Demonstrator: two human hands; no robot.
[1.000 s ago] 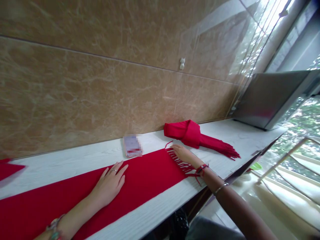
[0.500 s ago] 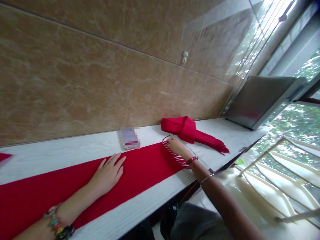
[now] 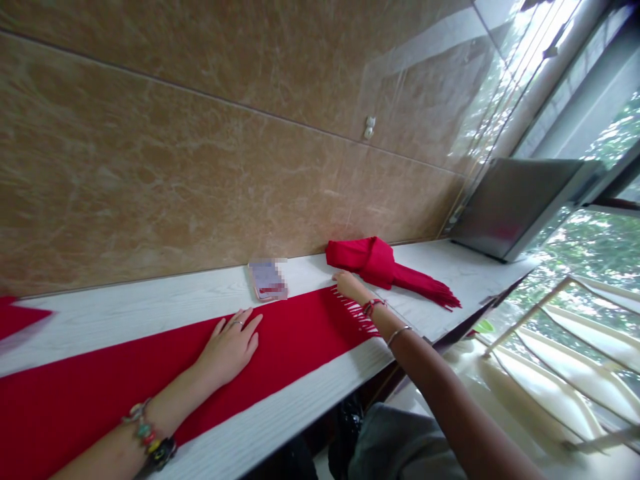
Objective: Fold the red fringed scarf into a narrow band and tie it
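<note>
A long red scarf [image 3: 295, 333] lies spread flat along the white counter. My left hand [image 3: 231, 350] rests palm down on it, fingers spread. At the scarf's far right corner, my right hand [image 3: 351, 287] has its fingers bent together on the fringe [image 3: 357, 312]; the fingertips are partly hidden. The other strands fan out below that hand, toward the counter's front edge. Behind the right hand sits a second red scarf [image 3: 373, 260], folded over itself like a knot, its fringed end pointing right.
A phone-like item [image 3: 269, 280], partly blurred out, lies between the scarf and the tiled wall [image 3: 200, 167]. More red cloth [image 3: 23, 319] shows at the left edge. A grey metallic box [image 3: 515, 207] stands at the counter's right end, near a cream rack [image 3: 555, 360].
My right hand has shifted slightly up along the fringe, and the strands lie straighter. My left hand stays flat on the scarf. The view has moved a little, showing more red cloth at left.
</note>
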